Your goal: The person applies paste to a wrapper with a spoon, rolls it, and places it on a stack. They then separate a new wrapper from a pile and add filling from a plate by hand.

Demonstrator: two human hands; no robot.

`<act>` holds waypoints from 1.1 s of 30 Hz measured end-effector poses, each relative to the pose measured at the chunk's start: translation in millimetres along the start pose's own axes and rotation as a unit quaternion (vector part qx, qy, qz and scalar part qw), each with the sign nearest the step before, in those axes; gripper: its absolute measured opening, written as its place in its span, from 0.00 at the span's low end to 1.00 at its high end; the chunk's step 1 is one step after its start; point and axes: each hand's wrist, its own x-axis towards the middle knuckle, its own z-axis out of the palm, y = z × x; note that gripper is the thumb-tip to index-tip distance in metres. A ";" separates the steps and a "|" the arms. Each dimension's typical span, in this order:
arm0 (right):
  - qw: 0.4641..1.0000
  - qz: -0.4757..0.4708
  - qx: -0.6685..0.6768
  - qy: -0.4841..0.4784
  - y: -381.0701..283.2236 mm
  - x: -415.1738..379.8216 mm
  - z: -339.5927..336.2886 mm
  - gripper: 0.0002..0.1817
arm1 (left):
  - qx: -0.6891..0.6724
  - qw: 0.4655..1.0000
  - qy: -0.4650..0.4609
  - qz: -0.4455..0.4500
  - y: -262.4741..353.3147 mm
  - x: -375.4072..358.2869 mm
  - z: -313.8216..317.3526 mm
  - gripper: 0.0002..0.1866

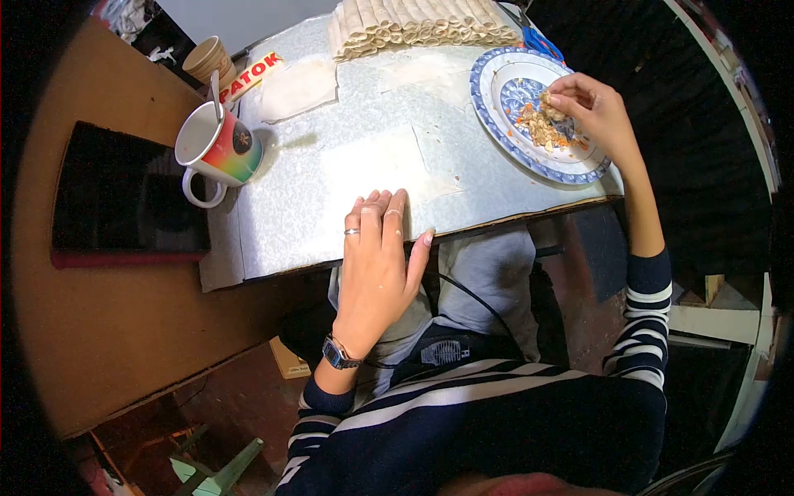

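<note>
My left hand point(374, 260) lies flat at the table's front edge, fingers stretched out and dusted with white. Its fingertips touch the lower edge of a thin, pale wrapper sheet point(372, 161). Over at the right, my right hand point(594, 112) pinches a clump of chopped filling point(549, 105) above a blue-and-white plate point(499, 136). More loose filling point(542, 134), with orange bits and pale shreds, sits on that plate. At the back of the table, many rolled wrappers point(422, 26) are stacked in a pile.
A rainbow mug point(236, 153) holding a spoon stands at the left. Behind it are a red-lettered yellow pack point(251, 76) and a stack of tan cups point(208, 59). Another wrapper sheet point(299, 87) lies nearby. Blue-handled scissors point(542, 44) lie behind the plate. A dark flat device point(124, 194) is far left.
</note>
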 end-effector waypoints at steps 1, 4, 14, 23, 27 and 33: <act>0.999 -0.015 -0.021 -0.026 0.5 -0.6 1.0 0.14 | -0.002 1.000 -0.001 -0.001 0.2 0.1 -0.1 0.26; 0.993 -0.073 -0.074 -0.064 -0.8 -1.5 4.5 0.16 | 0.003 1.000 -0.003 -0.002 0.1 0.0 -0.1 0.26; 0.983 -0.101 -0.149 -0.043 -21.7 -11.4 28.4 0.14 | 0.005 1.000 -0.002 -0.003 0.1 -0.8 0.0 0.26; 1.000 0.007 0.009 -0.013 -8.3 -2.0 5.2 0.14 | 0.001 1.000 0.003 0.002 -0.8 -1.1 0.0 0.27; 1.000 -0.010 0.009 -0.013 -9.6 -2.5 -3.2 0.16 | 0.003 1.000 0.003 0.003 -0.9 -0.9 0.0 0.27; 0.994 0.025 0.101 -0.038 -10.2 -3.7 -9.1 0.18 | 0.002 1.000 0.004 0.004 -1.5 -0.7 0.7 0.27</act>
